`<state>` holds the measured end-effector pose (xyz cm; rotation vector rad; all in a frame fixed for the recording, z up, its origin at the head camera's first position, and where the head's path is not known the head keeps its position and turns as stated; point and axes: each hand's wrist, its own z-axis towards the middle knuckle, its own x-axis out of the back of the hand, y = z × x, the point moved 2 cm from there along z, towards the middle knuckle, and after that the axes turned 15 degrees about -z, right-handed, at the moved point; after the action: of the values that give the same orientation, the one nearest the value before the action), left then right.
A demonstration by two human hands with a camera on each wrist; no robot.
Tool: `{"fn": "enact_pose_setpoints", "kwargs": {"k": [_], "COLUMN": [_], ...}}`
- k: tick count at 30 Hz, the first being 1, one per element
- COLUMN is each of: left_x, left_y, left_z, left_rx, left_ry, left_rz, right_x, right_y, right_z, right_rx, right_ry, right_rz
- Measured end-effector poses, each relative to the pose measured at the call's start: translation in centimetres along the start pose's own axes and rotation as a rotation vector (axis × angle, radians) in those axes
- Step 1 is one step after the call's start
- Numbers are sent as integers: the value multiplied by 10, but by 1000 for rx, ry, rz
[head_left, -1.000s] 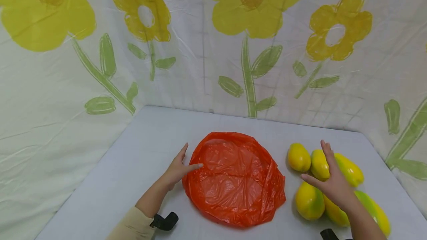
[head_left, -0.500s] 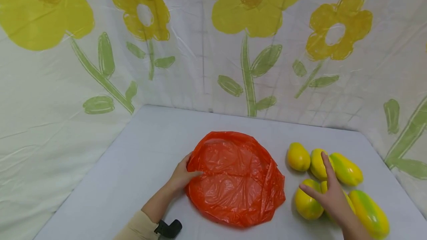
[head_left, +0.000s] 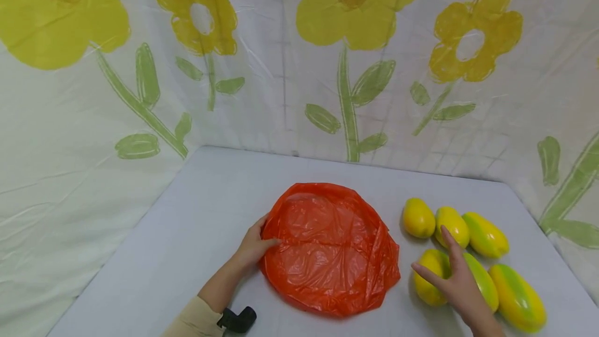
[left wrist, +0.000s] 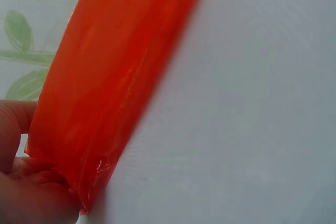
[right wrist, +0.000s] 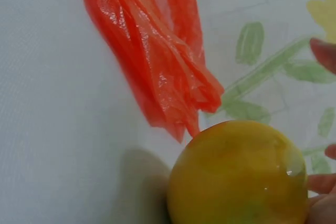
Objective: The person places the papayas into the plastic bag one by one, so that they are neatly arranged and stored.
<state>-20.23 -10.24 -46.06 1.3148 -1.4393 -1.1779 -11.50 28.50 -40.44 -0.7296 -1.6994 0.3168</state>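
A red plastic bag (head_left: 327, 254) stands on the table with its mouth spread wide in a round shape. My left hand (head_left: 252, 247) holds the left side of its rim, thumb inside and fingers outside; in the left wrist view the fingers (left wrist: 39, 174) curl at the bag's edge. Over the front group of yellow-green papaya-like fruits is my right hand (head_left: 460, 282), thumb and fingers apart. It partly covers the front-left fruit (head_left: 427, 287) and the middle one (head_left: 484, 282). The right wrist view has one rounded yellow fruit (right wrist: 236, 174) close beside the fingertips (right wrist: 321, 184).
Behind that group lie three more fruits, a small one (head_left: 418, 217), a middle one (head_left: 451, 227) and a longer one (head_left: 486, 235). Another long fruit (head_left: 517, 298) lies front right. A flower-printed curtain (head_left: 262, 87) rises behind the white table (head_left: 201, 212).
My left hand has moved right from beside the bag and taken hold of its rim. The right hand has shifted down and slightly left over the front fruits, its fingers still spread.
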Motion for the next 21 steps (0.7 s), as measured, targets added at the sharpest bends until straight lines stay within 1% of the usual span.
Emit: {"fn": "enact_pose_setpoints", "kwargs": {"k": [4,8,11,17,21], "left_x": [0,1,1,2,2], "left_y": [1,0,-2,-2,-2], "left_z": [0,1,2,4,3], "left_rx": [-1,12,26,31,29], "left_ry": [-10,-11,-1,8,12], "left_rz": [-11,-25,-19,-5,-11], "right_x": [-3,-4,-6,-10,-14], "right_y": [2,2,2,5,6], "right_z": [2,4,4,4,6], "right_rx": [-47,-35,-12,50,52], "right_ry": [-21,13,56,180,209], "right_rz": [-68,-87,-74,6,8]}}
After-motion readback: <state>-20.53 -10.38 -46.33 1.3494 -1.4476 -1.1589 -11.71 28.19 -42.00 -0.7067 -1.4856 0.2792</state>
